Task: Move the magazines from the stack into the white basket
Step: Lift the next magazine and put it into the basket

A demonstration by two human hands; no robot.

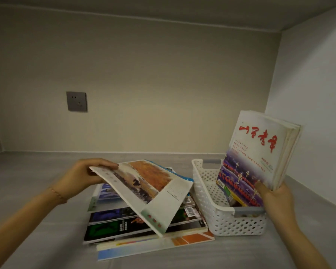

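Grey, stone-like surface (47, 191) is running from the near edge back to a plain beige wall (163, 84), with a paler side wall (308, 94) closing in on the right and a ceiling or upper panel sitting low overhead. A dark wall socket (76, 101) is sitting on the back wall, left of centre.

The stack of magazines (140, 226) is lying flat on the surface at centre, its covers fanned unevenly so several edges are jutting toward the viewer. The left hand (81, 176) is gripping the far left corner of the top magazine (144, 189), thumb on the cover and fingers curled under, and is tilting it up so its right part is still resting on the stack.

The white basket (221, 216), perforated plastic with grey handle inserts, is standing just beside the stack on the right, its near left corner touching or nearly touching the stack. The right hand (275, 199) is clasping a bundle of magazines (260, 152) near the bottom edge, thumb pressing the front cover and fingers wrapped behind, holding them upright and leaning right, with their lower end down inside the basket.

The left part of the surface is lying open, while the right side wall is standing near the basket and bundle.
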